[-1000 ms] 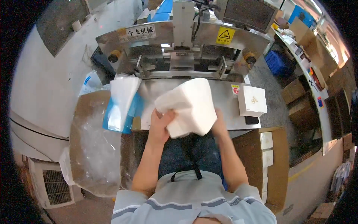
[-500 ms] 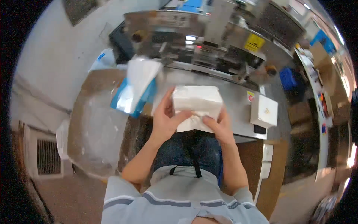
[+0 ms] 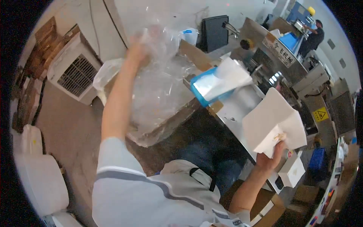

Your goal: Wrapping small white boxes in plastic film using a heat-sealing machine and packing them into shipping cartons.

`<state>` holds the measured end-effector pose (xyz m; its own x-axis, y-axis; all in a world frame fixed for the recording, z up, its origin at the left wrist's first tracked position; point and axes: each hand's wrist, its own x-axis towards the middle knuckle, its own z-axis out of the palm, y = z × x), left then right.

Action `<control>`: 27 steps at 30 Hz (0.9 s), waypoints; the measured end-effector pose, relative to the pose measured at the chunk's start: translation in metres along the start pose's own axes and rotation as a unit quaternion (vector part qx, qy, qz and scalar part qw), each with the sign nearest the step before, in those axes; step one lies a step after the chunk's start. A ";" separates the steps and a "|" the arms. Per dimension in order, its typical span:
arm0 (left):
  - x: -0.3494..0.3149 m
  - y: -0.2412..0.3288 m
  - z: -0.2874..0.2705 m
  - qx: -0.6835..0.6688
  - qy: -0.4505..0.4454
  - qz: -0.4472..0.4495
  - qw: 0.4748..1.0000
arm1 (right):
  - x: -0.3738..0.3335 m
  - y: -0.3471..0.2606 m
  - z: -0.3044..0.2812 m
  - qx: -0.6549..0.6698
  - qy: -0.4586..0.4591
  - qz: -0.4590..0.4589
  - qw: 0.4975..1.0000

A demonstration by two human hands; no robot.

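Note:
My right hand (image 3: 269, 158) grips a stack of white paper napkins (image 3: 266, 121) by its near edge, the thumb over a small gold print. The stack fans open above the steel table (image 3: 232, 121). My left arm reaches far out to the left over a carton (image 3: 166, 130) lined and filled with clear plastic bags (image 3: 159, 92). There my left hand (image 3: 141, 47) is smeared by motion, with clear plastic around its fingers, so its grip cannot be made out. A blue-and-white plastic pack (image 3: 206, 85) with white sheets lies at the table's left end.
A white block with a gold mark (image 3: 293, 172) and a black phone-like object (image 3: 279, 183) are at the table's right end. Behind the table stands a steel machine (image 3: 278, 49). An air cooler (image 3: 77, 66) is left of the carton. Far off, another person (image 3: 315, 38) works.
My left hand has let go of the napkin stack and swung left to the plastic bags. My right hand keeps the stack, now fanned open. The view has turned left.

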<state>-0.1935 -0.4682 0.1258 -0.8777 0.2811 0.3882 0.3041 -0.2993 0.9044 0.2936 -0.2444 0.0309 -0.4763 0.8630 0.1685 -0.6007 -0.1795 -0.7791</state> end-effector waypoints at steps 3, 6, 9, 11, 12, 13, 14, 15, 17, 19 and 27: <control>-0.001 -0.176 -0.200 0.713 -0.069 0.111 0.689 | 0.002 0.023 0.010 -0.002 -0.054 0.056 0.997; -0.034 -0.205 -0.125 0.656 -0.108 -0.079 0.743 | -0.014 0.022 -0.015 -0.061 -0.019 0.033 0.997; -0.073 -0.134 -0.021 0.375 -0.115 -0.004 0.920 | -0.039 0.002 -0.003 -0.055 0.051 0.133 0.988; -0.143 -0.083 0.044 0.018 -0.265 -0.188 0.945 | -0.043 0.013 -0.012 0.050 -0.061 0.133 0.988; -0.171 -0.063 0.074 -0.173 -0.324 -0.272 0.890 | -0.046 0.011 0.009 0.015 0.010 0.152 0.988; -0.196 -0.052 0.100 -0.251 -0.370 -0.318 0.836 | -0.045 0.010 0.017 0.018 0.009 0.181 0.983; -0.216 -0.040 0.124 -0.324 -0.412 -0.365 0.769 | -0.043 0.007 0.018 -0.003 -0.009 0.188 0.982; -0.229 -0.036 0.142 -0.319 -0.436 -0.358 0.761 | -0.038 0.001 0.036 0.006 -0.015 0.169 0.986; -0.243 -0.027 0.166 -0.344 -0.463 -0.354 0.736 | -0.036 -0.009 0.025 -0.095 -0.014 0.177 0.980; -0.261 -0.017 0.179 -0.289 -0.495 -0.282 0.769 | -0.042 -0.025 0.019 -0.162 -0.007 0.154 0.975; -0.285 -0.006 0.219 -0.121 -0.468 -0.228 0.845 | -0.050 -0.038 -0.013 -0.194 -0.014 0.113 0.974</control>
<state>0.1355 -0.3464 0.0485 -0.1713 0.9818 0.0821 -0.1704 -0.1117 0.9790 0.3481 -0.2743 0.0444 -0.5894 0.8075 -0.0220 -0.1924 -0.1667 -0.9671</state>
